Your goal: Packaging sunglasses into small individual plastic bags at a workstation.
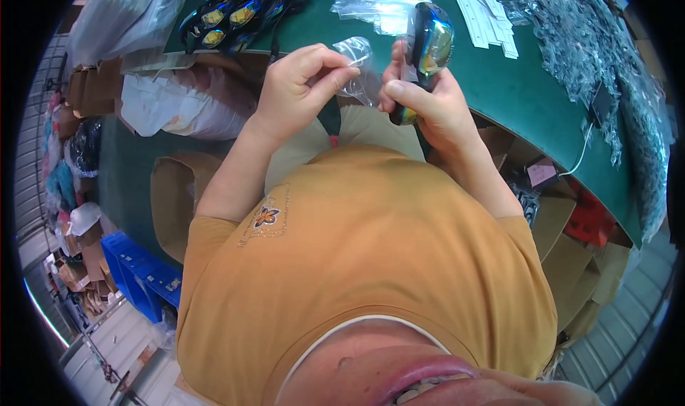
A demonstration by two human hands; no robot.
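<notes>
Above my lap, at the near edge of the green table (514, 95), my right hand (439, 106) grips a pair of dark-framed goggles (434, 41) with shiny mirrored lenses. One lens stands above the fingers, the other shows below the thumb. Clear film lies along the goggles' left side. To the left, my left hand (303, 85) pinches a clear plastic piece (362, 85) between thumb and fingertips. A thin white strip shows at that pinch. Whether the plastic is a bag or a loose sheet I cannot tell. It hangs beside the right fingers.
More mirrored goggles (242, 13) lie at the table's far left. Clear bags (382, 3) and white card strips (485, 13) lie at the back. A heap of small clear packets (578, 49) covers the right side. Left of me are a cardboard box (168, 206) and blue crate (139, 270).
</notes>
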